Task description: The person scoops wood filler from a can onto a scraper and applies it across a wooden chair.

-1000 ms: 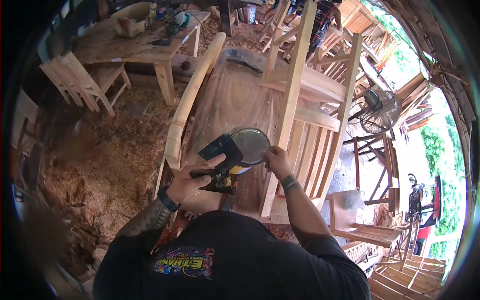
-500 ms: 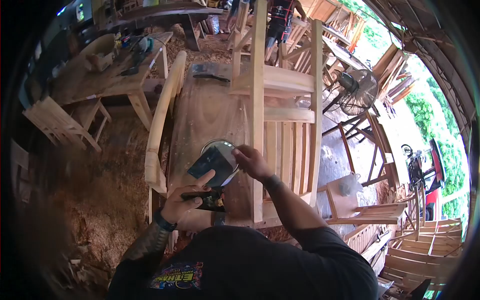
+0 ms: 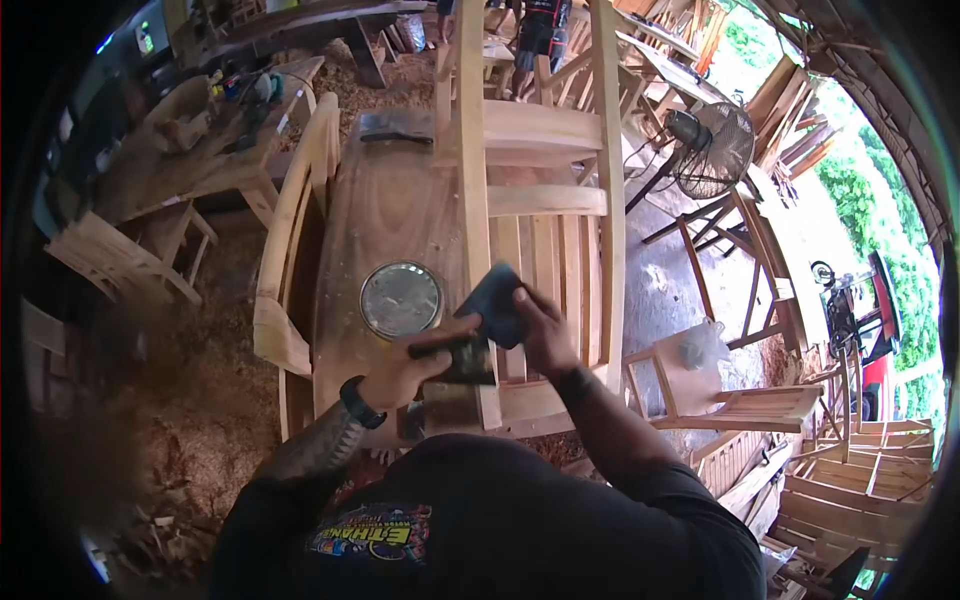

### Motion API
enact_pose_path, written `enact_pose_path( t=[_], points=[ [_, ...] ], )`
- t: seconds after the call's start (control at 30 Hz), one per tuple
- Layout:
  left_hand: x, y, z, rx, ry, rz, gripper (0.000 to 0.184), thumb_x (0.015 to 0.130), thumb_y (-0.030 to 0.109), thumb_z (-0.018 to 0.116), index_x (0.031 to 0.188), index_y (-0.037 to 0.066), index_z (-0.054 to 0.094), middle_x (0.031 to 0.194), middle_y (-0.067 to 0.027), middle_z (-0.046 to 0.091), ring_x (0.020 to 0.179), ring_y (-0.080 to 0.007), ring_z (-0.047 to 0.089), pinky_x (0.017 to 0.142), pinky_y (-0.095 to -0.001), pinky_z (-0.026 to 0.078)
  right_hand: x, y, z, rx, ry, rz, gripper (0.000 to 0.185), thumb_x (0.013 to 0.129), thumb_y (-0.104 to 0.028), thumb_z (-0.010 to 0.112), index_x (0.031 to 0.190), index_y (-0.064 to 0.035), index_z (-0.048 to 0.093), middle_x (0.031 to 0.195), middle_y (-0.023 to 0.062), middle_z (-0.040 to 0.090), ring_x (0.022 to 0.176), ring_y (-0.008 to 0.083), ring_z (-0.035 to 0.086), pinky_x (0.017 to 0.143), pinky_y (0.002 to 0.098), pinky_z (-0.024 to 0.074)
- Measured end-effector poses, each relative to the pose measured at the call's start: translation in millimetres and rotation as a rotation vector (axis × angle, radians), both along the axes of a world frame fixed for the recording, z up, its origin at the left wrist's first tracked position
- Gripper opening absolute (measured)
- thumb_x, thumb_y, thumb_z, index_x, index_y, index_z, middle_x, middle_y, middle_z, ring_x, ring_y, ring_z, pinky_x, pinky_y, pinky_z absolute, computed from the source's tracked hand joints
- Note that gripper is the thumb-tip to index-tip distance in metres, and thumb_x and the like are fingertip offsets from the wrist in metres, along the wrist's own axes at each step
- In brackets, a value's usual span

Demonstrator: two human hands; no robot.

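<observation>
My right hand (image 3: 548, 332) is closed on a dark blue-grey flat piece (image 3: 492, 303), pinched at its edge; its exact kind is unclear. My left hand (image 3: 402, 374) grips a second dark flat piece (image 3: 472, 360), which reaches under the first one. The two pieces meet or overlap in front of the wooden chair frame (image 3: 476, 200). Left of them, a round tin (image 3: 400, 299) with a greyish top stands on the brown wooden tabletop (image 3: 385, 205).
A curved wooden piece (image 3: 285, 240) runs along the tabletop's left side. A dark tool (image 3: 396, 136) lies at its far end. A standing fan (image 3: 712, 150) is on the right, near a small chair (image 3: 690, 385). Another person (image 3: 540, 40) stands at the back.
The flat piece in my right hand has moved from over the tin to the right, and the tin's top now shows fully. My left hand has followed to the right. The view has shifted slightly.
</observation>
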State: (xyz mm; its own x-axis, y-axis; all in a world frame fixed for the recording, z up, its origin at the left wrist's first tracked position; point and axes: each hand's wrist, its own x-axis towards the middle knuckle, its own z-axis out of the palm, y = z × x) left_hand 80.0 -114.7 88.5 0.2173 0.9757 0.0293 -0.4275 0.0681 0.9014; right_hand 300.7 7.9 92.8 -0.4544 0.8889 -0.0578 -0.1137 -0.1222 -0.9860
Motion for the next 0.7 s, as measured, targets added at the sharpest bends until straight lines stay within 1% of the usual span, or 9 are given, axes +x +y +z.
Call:
enact_pose_path(
  t=[0.07, 0.17, 0.27, 0.3, 0.4, 0.43, 0.53, 0.57, 0.7],
  points=[
    [9, 12, -2, -0.057, 0.029, 0.171, 0.033, 0.103, 0.017, 0.062, 0.126, -0.006, 0.067, 0.134, -0.0128, 0.066, 0.119, -0.0154, 0.063, 0.106, -0.0296, 0.045, 31, 21, -12, 0.086, -0.106, 0.022, 0.04, 0.109, -0.025, 0.056, 0.132, 0.0072, 0.062, 0.106, 0.0078, 0.071, 0.096, 0.0108, 0.065, 0.084, 0.0274, 0.0541],
    [17, 26, -1, -0.085, 0.05, 0.404, 0.035, 0.105, 0.022, 0.061, 0.126, -0.005, 0.066, 0.114, -0.0048, 0.072, 0.105, -0.0112, 0.065, 0.097, -0.0285, 0.05, 66, 29, -2, 0.225, -0.473, 0.118, 0.038, 0.107, -0.021, 0.058, 0.134, 0.006, 0.062, 0.107, 0.0072, 0.071, 0.096, 0.0102, 0.064, 0.084, 0.0286, 0.0541],
    [20, 37, 0, -0.026, 0.138, 0.44, 0.034, 0.105, 0.023, 0.061, 0.125, -0.005, 0.066, 0.113, -0.0045, 0.072, 0.104, -0.0109, 0.065, 0.096, -0.0282, 0.05, 75, 18, 7, 0.336, -0.406, 0.103, 0.034, 0.106, -0.019, 0.059, 0.131, 0.0036, 0.065, 0.11, 0.0146, 0.074, 0.105, 0.0171, 0.069, 0.092, 0.0339, 0.0546],
    [22, 42, -7, 0.008, 0.199, 0.484, 0.035, 0.106, 0.025, 0.061, 0.123, -0.005, 0.067, 0.11, -0.0043, 0.072, 0.102, -0.0111, 0.064, 0.094, -0.0279, 0.049, 72, 14, 25, 0.418, -0.389, 0.147, 0.034, 0.104, -0.016, 0.06, 0.133, 0.0027, 0.064, 0.114, 0.0189, 0.073, 0.109, 0.0289, 0.071, 0.095, 0.0388, 0.0552],
    [30, 45, 7, 0.028, 0.358, 0.464, 0.033, 0.107, 0.021, 0.06, 0.127, -0.005, 0.065, 0.116, -0.006, 0.072, 0.105, -0.0131, 0.067, 0.097, -0.0293, 0.052, 61, 8, 47, 0.855, -0.425, 0.161, 0.034, 0.101, -0.01, 0.059, 0.133, 0.0016, 0.064, 0.117, 0.0207, 0.071, 0.109, 0.038, 0.069, 0.094, 0.0431, 0.0556],
    [32, 50, 3, 0.076, 0.341, 0.45, 0.034, 0.108, 0.022, 0.058, 0.126, -0.005, 0.065, 0.113, -0.0058, 0.073, 0.102, -0.0126, 0.067, 0.095, -0.0292, 0.052, 58, 10, 41, 0.95, -0.454, 0.145, 0.037, 0.096, -0.005, 0.059, 0.132, -0.0009, 0.065, 0.118, 0.0182, 0.07, 0.107, 0.0383, 0.068, 0.095, 0.0436, 0.0542],
    [39, 56, 9, 0.121, 0.457, 0.45, 0.034, 0.108, 0.023, 0.058, 0.125, -0.006, 0.066, 0.112, -0.0066, 0.073, 0.102, -0.0125, 0.067, 0.094, -0.0289, 0.052, 48, 9, 54, 1.142, -0.526, 0.052, 0.039, 0.091, -0.004, 0.061, 0.13, -0.0051, 0.067, 0.118, 0.0144, 0.07, 0.105, 0.0332, 0.068, 0.095, 0.0417, 0.0525],
    [40, 58, 10, 0.132, 0.472, 0.45, 0.035, 0.108, 0.024, 0.058, 0.124, -0.006, 0.066, 0.112, -0.0068, 0.073, 0.102, -0.0129, 0.067, 0.094, -0.029, 0.052, 47, 14, 51, 1.224, -0.551, 0.036, 0.044, 0.085, -0.005, 0.063, 0.129, -0.0085, 0.068, 0.119, 0.0104, 0.07, 0.102, 0.0304, 0.067, 0.095, 0.0398, 0.0515],
    [50, 59, 25, 0.144, 0.509, 0.469, 0.035, 0.107, 0.025, 0.058, 0.121, -0.006, 0.067, 0.11, -0.0076, 0.073, 0.099, -0.0137, 0.066, 0.091, -0.03, 0.052, 44, 18, 45, 1.227, -0.671, 0.016, 0.044, 0.085, -0.005, 0.063, 0.128, -0.0089, 0.069, 0.117, 0.0081, 0.071, 0.099, 0.0294, 0.065, 0.093, 0.0396, 0.0519]
  ],
)
